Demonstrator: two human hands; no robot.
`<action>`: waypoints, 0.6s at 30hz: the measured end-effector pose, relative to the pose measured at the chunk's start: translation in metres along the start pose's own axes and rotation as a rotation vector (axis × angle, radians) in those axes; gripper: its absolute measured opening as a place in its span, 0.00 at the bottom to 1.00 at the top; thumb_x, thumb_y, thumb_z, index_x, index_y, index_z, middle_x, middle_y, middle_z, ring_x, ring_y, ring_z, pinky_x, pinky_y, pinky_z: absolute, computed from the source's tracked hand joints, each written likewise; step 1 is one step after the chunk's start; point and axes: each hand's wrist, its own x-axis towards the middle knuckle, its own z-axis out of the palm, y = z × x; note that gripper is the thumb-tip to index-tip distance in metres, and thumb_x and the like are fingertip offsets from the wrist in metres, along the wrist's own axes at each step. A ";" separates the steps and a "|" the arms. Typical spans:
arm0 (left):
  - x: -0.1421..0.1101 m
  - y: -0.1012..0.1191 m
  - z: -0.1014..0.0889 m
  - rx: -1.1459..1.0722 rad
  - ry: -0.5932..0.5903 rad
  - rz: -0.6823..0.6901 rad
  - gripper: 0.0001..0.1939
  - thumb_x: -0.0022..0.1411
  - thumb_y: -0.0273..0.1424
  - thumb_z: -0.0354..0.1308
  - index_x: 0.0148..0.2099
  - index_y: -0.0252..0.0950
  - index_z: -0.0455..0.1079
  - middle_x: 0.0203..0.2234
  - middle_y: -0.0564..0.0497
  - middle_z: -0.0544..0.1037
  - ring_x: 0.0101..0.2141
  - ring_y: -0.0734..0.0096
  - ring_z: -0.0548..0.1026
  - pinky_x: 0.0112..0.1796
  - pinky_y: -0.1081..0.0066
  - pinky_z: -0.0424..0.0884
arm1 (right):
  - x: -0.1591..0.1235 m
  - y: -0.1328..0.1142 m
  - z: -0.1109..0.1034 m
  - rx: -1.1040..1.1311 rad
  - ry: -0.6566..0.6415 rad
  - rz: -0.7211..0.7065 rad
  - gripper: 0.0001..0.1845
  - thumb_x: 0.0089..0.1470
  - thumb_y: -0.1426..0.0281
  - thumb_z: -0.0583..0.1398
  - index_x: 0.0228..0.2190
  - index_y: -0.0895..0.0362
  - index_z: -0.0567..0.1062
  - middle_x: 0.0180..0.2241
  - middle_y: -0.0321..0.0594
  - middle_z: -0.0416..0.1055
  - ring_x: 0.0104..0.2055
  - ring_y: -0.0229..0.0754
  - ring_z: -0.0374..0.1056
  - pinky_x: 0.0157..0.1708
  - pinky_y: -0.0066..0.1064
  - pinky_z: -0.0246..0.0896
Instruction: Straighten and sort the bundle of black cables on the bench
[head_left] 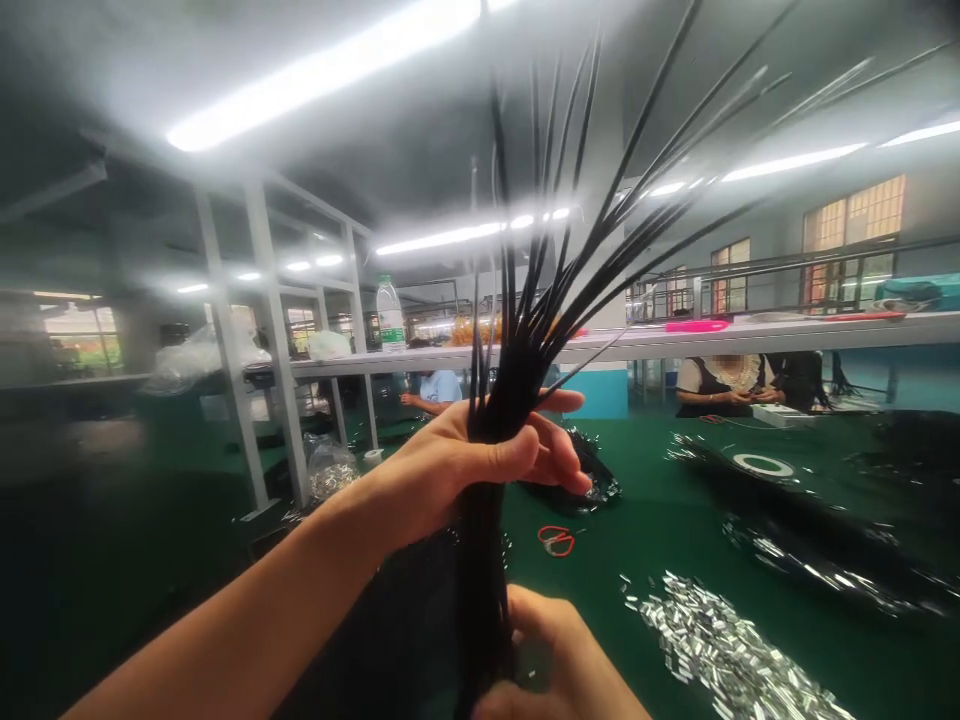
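Note:
I hold a thick bundle of black cords [491, 480] upright in front of me. My left hand [480, 455] wraps around the bundle near its middle, thumb across the front. Above that grip the cords fan out [570, 250] toward the ceiling. My right hand [559, 655] closes around the lower part of the bundle near the bottom of the view. Both hands grip the same bundle over a green table [675, 520].
A heap of small silver metal pieces [720, 650] lies at the right on the table. Red-handled scissors [556, 540] lie beyond my hands. Black cord bundles in plastic [817, 540] and a white tape ring [763, 465] sit at right. Other people sit behind a white shelf [675, 340] holding a bottle [389, 315].

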 end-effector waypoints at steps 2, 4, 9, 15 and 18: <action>0.000 -0.002 0.003 0.001 -0.020 -0.013 0.18 0.65 0.29 0.53 0.56 0.32 0.63 0.32 0.49 0.72 0.35 0.65 0.75 0.44 0.63 0.68 | -0.002 -0.002 -0.007 -0.022 -0.074 -0.053 0.15 0.34 0.68 0.70 0.29 0.54 0.78 0.29 0.33 0.73 0.36 0.45 0.67 0.36 0.31 0.62; 0.005 -0.006 0.009 0.029 -0.022 -0.007 0.18 0.65 0.28 0.53 0.57 0.35 0.63 0.30 0.52 0.71 0.30 0.69 0.75 0.41 0.63 0.69 | -0.004 -0.008 -0.013 0.009 -0.163 -0.149 0.23 0.33 0.70 0.69 0.37 0.52 0.78 0.39 0.36 0.74 0.45 0.50 0.66 0.44 0.35 0.62; 0.030 -0.013 0.035 0.414 0.035 -0.010 0.18 0.55 0.29 0.64 0.49 0.36 0.70 0.33 0.52 0.73 0.36 0.65 0.72 0.42 0.65 0.68 | -0.005 -0.026 -0.028 0.369 0.158 -0.128 0.24 0.27 0.69 0.72 0.33 0.55 0.78 0.30 0.39 0.75 0.34 0.47 0.70 0.34 0.35 0.65; -0.026 -0.093 0.041 0.695 0.155 -0.236 0.53 0.43 0.40 0.72 0.66 0.44 0.47 0.58 0.45 0.64 0.57 0.51 0.60 0.57 0.56 0.53 | -0.034 -0.029 -0.051 0.547 0.507 -0.120 0.15 0.46 0.59 0.65 0.34 0.54 0.72 0.14 0.23 0.49 0.16 0.28 0.46 0.17 0.22 0.45; -0.077 -0.197 0.042 0.730 0.083 -0.423 0.37 0.49 0.32 0.66 0.61 0.47 0.59 0.43 0.49 0.78 0.40 0.56 0.76 0.40 0.66 0.70 | -0.055 -0.024 -0.061 0.593 0.574 -0.132 0.15 0.48 0.60 0.65 0.35 0.55 0.72 0.12 0.23 0.48 0.16 0.28 0.46 0.18 0.22 0.45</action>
